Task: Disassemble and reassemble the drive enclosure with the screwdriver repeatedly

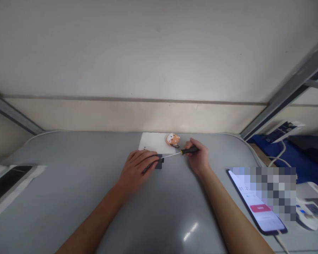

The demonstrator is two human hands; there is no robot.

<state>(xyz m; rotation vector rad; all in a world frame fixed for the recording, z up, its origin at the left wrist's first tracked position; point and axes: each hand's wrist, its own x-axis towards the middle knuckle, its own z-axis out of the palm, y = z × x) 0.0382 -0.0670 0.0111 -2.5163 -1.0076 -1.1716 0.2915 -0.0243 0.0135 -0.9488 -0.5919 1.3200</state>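
Observation:
My right hand (pixel 197 157) grips the dark handle of a screwdriver (pixel 188 151), which has a yellow ring at its collar. Its thin metal shaft points left, and the tip meets or lies close to a small dark grey flat piece (pixel 158 165). Over the left part of that piece lies my left hand (pixel 139 165), its fingers pressed together and holding it against the grey table. Those fingers cover much of the piece, so its kind is not clear. Just behind it are a white sheet (pixel 152 141) and an orange-and-white animal-faced case (pixel 172 139) with a dark clip.
A phone (pixel 259 204) with a lit screen and a plugged-in cable rests at the right of the grey table (pixel 95 218). White devices and cables crowd the right edge. A dark panel (pixel 9 185) is at far left, and metal posts (pixel 286 88) flank the wall.

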